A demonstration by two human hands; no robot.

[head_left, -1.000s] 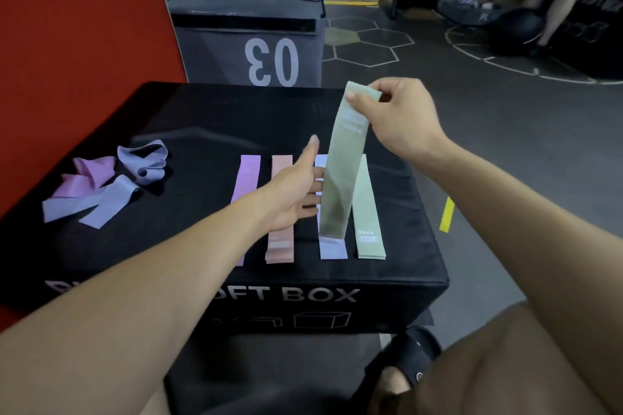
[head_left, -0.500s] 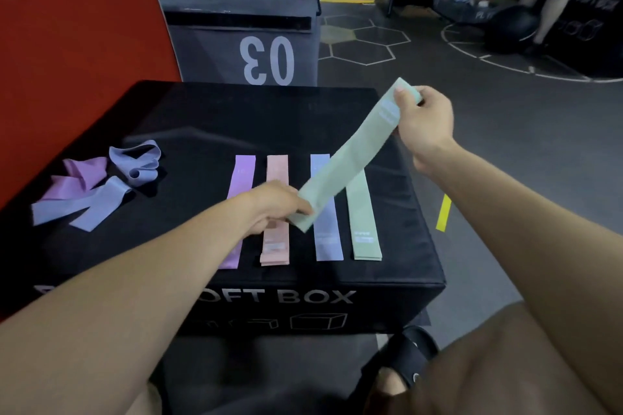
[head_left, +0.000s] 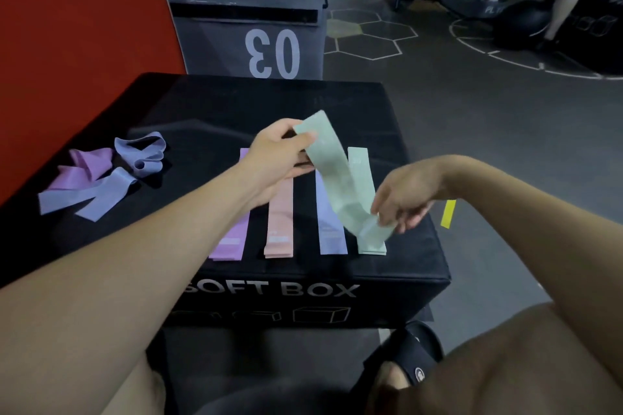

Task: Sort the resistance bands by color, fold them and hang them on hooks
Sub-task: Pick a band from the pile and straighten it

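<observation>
Left hand (head_left: 276, 158) grip pinching far end of green band (head_left: 337, 175). Right hand (head_left: 404, 199) grip pinching its near end, over the black box (head_left: 303, 290).

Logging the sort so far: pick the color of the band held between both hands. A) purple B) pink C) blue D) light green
D: the left hand pinches the upper end and the right hand the lower end of a light green band, over the flat green band on the black box.

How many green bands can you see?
2: one green band held between the left hand and right hand, one flat green band rightmost in the row. Stacked ones could hide beneath.
</observation>
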